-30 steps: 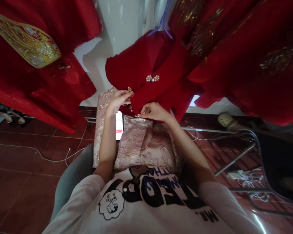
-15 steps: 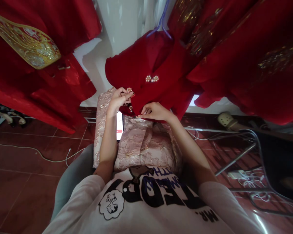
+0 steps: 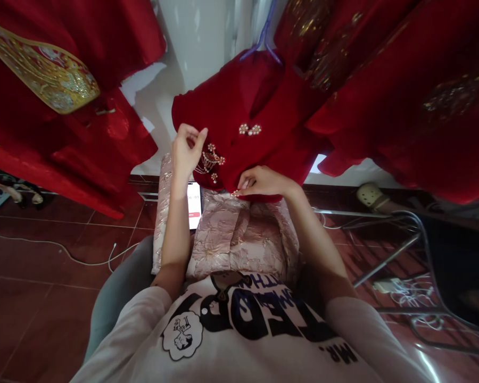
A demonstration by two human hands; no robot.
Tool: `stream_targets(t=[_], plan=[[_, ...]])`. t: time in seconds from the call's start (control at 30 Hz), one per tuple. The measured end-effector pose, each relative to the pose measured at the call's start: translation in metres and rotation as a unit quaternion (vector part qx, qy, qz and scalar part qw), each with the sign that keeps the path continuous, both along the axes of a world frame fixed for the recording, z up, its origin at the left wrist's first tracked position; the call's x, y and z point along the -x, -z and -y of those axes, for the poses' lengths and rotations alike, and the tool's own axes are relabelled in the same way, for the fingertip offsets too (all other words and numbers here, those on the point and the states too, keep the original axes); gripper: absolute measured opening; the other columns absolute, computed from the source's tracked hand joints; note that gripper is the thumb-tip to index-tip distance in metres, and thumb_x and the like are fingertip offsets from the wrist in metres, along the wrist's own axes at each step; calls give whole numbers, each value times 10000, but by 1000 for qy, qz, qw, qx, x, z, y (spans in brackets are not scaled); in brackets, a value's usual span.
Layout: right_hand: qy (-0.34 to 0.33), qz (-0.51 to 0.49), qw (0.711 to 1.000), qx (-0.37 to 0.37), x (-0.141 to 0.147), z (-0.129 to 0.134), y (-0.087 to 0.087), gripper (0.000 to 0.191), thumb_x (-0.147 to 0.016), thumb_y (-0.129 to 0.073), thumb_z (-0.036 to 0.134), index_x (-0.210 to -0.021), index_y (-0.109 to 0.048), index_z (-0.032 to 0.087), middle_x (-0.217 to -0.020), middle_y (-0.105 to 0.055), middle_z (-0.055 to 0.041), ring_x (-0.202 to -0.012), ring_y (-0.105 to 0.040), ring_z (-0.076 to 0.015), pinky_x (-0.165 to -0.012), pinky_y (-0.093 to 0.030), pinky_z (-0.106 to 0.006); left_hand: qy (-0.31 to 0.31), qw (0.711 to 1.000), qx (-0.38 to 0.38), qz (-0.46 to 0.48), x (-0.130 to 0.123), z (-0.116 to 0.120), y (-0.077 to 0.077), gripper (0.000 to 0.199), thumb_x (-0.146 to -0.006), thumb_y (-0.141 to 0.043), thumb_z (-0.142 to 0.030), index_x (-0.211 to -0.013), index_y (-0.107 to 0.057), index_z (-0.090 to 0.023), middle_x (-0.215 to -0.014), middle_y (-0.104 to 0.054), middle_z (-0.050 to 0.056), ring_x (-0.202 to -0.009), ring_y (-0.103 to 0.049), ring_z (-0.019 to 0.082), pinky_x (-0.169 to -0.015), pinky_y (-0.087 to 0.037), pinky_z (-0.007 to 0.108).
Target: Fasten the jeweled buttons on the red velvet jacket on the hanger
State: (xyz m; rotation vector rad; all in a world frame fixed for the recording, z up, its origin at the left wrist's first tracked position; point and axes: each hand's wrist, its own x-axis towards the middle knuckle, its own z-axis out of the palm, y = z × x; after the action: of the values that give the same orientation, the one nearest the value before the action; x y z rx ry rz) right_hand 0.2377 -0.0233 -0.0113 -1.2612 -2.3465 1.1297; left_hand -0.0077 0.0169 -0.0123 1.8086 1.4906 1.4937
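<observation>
A red garment (image 3: 223, 111) hangs from a purple hanger (image 3: 261, 40), its lower edge resting over a pink brocade cushion (image 3: 219, 239). Flower-shaped beaded ornaments (image 3: 250, 130) sit at its middle. On its left part is a jewelled ornament (image 3: 213, 159) with beaded strands. Beside that ornament, my left hand (image 3: 187, 151) is raised in a pinch; anything between the fingertips is too small to make out. My right hand (image 3: 263, 182) grips the garment's lower edge, close to a small beaded flower (image 3: 234, 193).
A lit phone (image 3: 193, 205) lies by my left forearm. Other red garments with gold decoration (image 3: 59, 74) hang on both sides. At right stand a metal-framed chair (image 3: 435, 276) and a clog (image 3: 371, 197). Cables (image 3: 411, 292) lie on the tiled floor.
My left hand has moved up and left, away from the jewelled ornament, which shows more fully. My right hand has shifted slightly right with the garment's edge.
</observation>
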Motion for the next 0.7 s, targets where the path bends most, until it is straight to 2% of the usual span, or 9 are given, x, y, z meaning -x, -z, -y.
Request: stream_targets(t=[0.07, 0.13, 0.23, 0.33, 0.5, 0.7], plan=[[-11, 14, 1000, 10, -5, 3, -7, 237, -741, -809, 379, -818, -756, 161, -868, -789, -76, -850, -740, -209, -784, -544, -321, 25, 990, -95, -101, -11, 1, -10, 214, -1035, -675, -419, -952, -640, -224, -975, -692, 60, -1040, -680, 215, -973, -565, 340], [-21, 32, 999, 21, -11, 6, -15, 251, -738, -800, 391, -820, -746, 160, -860, -787, -73, -846, -736, -207, -771, -534, -318, 72, 968, -146, -190, -26, 1, -20, 133, -1031, -672, -357, -1024, -687, -226, -1134, -681, 94, -1170, -632, 264, -1058, -530, 411], [-43, 63, 996, 35, -20, 11, -28, 268, -745, -785, 414, -834, -749, 164, -877, -792, -70, -861, -736, -210, -771, -525, -316, 119, 937, -165, -284, -45, -5, -31, 166, -1001, -687, -287, -1158, -702, -233, -1309, -621, 130, -1268, -563, 324, -1118, -483, 504], [-54, 85, 994, 43, -31, 15, -37, 278, -748, -794, 433, -837, -761, 172, -890, -798, -70, -880, -740, -220, -781, -522, -321, 137, 918, -158, -338, -57, -16, -36, 224, -960, -708, -230, -1184, -694, -225, -1376, -575, 156, -1315, -521, 377, -1144, -432, 576], [-38, 48, 997, 48, -45, 15, -39, 212, -754, -834, 411, -807, -789, 211, -890, -806, -52, -865, -752, -232, -777, -553, -341, 205, 914, -135, -323, -68, -33, -47, 119, -905, -760, -221, -995, -694, -182, -1277, -583, 169, -1402, -447, 435, -1218, -315, 636], [26, -54, 998, 2, -58, 18, -42, 195, -817, -819, 399, -904, -794, 227, -915, -811, -62, -903, -766, -239, -853, -621, -403, 253, 933, -97, -239, -74, -43, -60, 185, -822, -833, -216, -799, -649, -204, -1100, -619, 135, -1423, -445, 413, -1276, -274, 612]])
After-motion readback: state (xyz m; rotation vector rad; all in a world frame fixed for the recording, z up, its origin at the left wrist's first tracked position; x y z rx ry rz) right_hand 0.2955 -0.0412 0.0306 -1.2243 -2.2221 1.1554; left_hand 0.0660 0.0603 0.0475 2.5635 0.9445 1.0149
